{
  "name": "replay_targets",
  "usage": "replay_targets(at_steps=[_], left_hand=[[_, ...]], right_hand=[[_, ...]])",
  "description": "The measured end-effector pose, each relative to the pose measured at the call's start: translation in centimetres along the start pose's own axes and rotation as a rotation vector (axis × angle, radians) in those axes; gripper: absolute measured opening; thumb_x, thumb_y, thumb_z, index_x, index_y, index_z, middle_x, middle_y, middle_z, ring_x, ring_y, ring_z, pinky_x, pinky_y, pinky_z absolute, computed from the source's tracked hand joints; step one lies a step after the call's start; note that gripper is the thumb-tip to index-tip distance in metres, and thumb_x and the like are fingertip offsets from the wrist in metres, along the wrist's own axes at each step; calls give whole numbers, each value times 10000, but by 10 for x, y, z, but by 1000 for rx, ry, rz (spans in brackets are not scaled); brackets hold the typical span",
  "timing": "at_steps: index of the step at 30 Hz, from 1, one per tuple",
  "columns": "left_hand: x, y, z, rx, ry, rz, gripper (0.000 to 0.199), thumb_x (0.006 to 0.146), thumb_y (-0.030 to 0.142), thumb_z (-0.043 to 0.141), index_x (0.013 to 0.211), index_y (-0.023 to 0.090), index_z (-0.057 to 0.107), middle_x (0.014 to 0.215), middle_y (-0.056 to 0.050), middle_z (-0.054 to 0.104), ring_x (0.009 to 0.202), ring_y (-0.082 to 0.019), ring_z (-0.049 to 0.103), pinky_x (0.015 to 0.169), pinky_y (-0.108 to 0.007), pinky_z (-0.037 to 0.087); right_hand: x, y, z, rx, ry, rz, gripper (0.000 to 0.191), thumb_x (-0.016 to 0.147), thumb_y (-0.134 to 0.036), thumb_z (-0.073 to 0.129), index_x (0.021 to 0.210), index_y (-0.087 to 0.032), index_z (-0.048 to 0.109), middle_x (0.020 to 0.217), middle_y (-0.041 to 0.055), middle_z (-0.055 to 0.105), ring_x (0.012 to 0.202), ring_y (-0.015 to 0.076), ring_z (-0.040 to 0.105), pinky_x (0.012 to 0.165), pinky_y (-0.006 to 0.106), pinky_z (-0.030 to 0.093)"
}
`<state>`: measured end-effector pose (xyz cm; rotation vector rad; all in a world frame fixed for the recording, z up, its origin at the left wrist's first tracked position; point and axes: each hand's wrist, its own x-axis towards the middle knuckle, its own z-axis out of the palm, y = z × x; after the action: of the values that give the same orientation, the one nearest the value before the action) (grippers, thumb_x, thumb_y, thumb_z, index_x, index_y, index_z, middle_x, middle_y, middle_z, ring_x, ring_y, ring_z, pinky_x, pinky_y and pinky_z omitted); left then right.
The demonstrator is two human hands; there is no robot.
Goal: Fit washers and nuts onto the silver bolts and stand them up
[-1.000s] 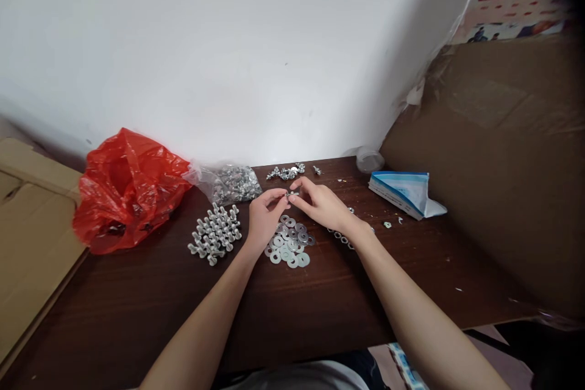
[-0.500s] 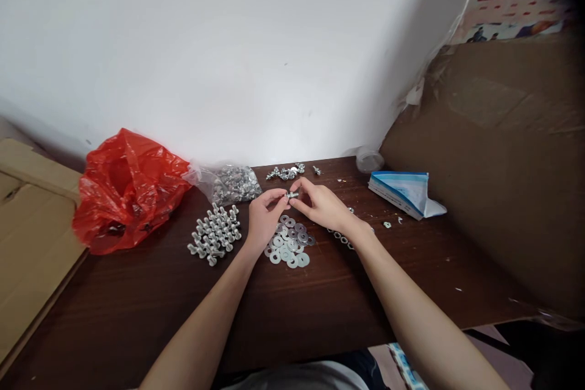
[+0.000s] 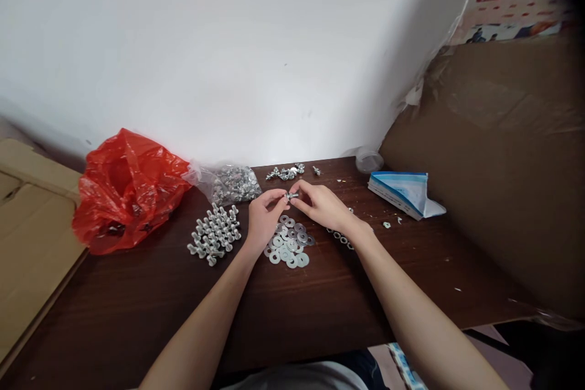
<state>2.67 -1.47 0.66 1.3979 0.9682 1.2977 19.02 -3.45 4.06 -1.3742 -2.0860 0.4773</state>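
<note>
The small bolt (image 3: 294,195) lies left-to-right over the far side of the washers (image 3: 278,242), left end pinched by the left hand's (image 3: 263,217) fingers, right end between the right hand's (image 3: 328,206) fingers, their grip unclear.

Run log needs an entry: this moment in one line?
left hand: pinching metal fastener | right hand: fingers around it, grip unclear | nearby: loose washers, bolt cluster, bagged hardware
</note>
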Motion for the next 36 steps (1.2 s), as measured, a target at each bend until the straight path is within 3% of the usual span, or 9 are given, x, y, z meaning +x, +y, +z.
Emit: replay_targets(at_steps=[3, 9, 12, 14, 20, 23, 25, 31, 36], left_hand=[[0, 0, 0, -6, 2, -1, 211, 721, 257, 698, 887, 126, 688, 886, -67, 721, 681, -161, 695, 691, -301, 593], [0, 1, 1, -3, 8, 3, 183, 718, 228, 694, 872, 128, 692, 864, -61, 723, 676, -153, 691, 702, -299, 591], [0, 1, 0, 6, 3, -7, 188, 725, 227, 687, 882, 125, 690, 875, -65, 722, 684, -157, 695, 695, -292, 588], [0, 1, 0, 11, 5, -8, 198, 724, 240, 690, 886, 126, 688, 886, -67, 720, 681, -159, 695, 683, -291, 588], [-1, 1, 1, 9, 0, 4, 184, 730, 226, 682, 883, 126, 690, 878, -67, 722, 692, -157, 692, 705, -296, 586], [-1, 2, 1, 23, 2, -11, 186, 730, 225, 681, 885, 122, 688, 881, -71, 718, 695, -162, 695, 697, -292, 583], [-1, 3, 0, 29, 6, -20, 198, 727, 237, 686, 887, 120, 685, 888, -72, 716, 686, -163, 696, 683, -288, 581], [-1, 4, 1, 18, 0, -5, 194, 722, 233, 688, 880, 121, 692, 868, -67, 724, 685, -160, 692, 691, -290, 581], [-1, 3, 1, 11, 14, -13, 201, 709, 246, 704, 871, 128, 694, 865, -66, 725, 663, -167, 693, 664, -295, 583]], right_hand=[[0, 1, 0, -22, 3, 27, 307, 941, -410, 386, 841, -190, 576, 710, 21, 608, 628, 140, 512, 602, 267, 320], [1, 0, -1, 24, 7, 3, 277, 875, -363, 523, 1100, -202, 528, 710, -3, 613, 632, 145, 529, 586, 259, 322], [1, 0, -1, -3, -7, -9, 188, 900, -348, 478, 960, -198, 575, 720, 9, 612, 634, 139, 518, 599, 264, 326], [1, 0, 0, -16, -4, 3, 264, 931, -383, 416, 873, -192, 589, 715, 19, 607, 637, 140, 512, 602, 269, 325], [0, 0, -1, 23, 2, 4, 288, 874, -382, 528, 1099, -202, 535, 713, -3, 613, 634, 142, 528, 589, 260, 327], [0, 1, -1, -5, -15, -7, 198, 903, -357, 483, 961, -197, 584, 715, 8, 618, 627, 136, 522, 596, 260, 328], [0, 1, -1, -11, -15, 8, 292, 941, -388, 404, 862, -186, 599, 691, 18, 608, 614, 134, 515, 594, 262, 327], [0, 1, 0, 14, 15, 10, 262, 885, -389, 520, 1062, -198, 549, 672, -11, 600, 603, 138, 520, 569, 250, 320], [0, 2, 0, -5, -9, 12, 247, 934, -368, 420, 873, -194, 583, 687, 12, 604, 599, 130, 511, 586, 256, 330]])
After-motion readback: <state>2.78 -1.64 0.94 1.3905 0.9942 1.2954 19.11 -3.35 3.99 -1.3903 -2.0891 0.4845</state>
